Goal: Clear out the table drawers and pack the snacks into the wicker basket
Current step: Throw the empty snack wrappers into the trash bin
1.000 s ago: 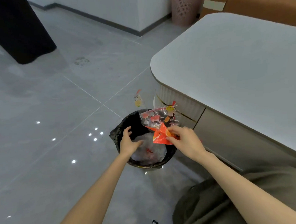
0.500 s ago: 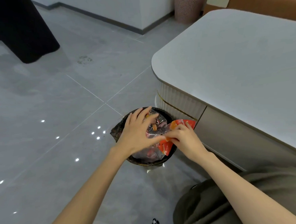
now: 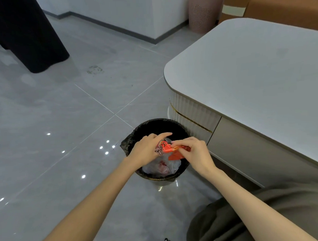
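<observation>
The left hand (image 3: 147, 150) curls round one end of a crumpled red wrapper (image 3: 165, 148) and the right hand (image 3: 194, 152) pinches the other end. The wrapper hangs between them, just above a clear bag (image 3: 162, 168) lying in the bin (image 3: 151, 123) beneath. Right of the hands the drawer front (image 3: 249, 153) sits flush under the counter (image 3: 252, 72), and no wicker basket or loose snacks show, so how far the drawers are emptied cannot be told. I read this as a side step — binning rubbish from the clear-out — with the packing left to do, as far as this view shows.
</observation>
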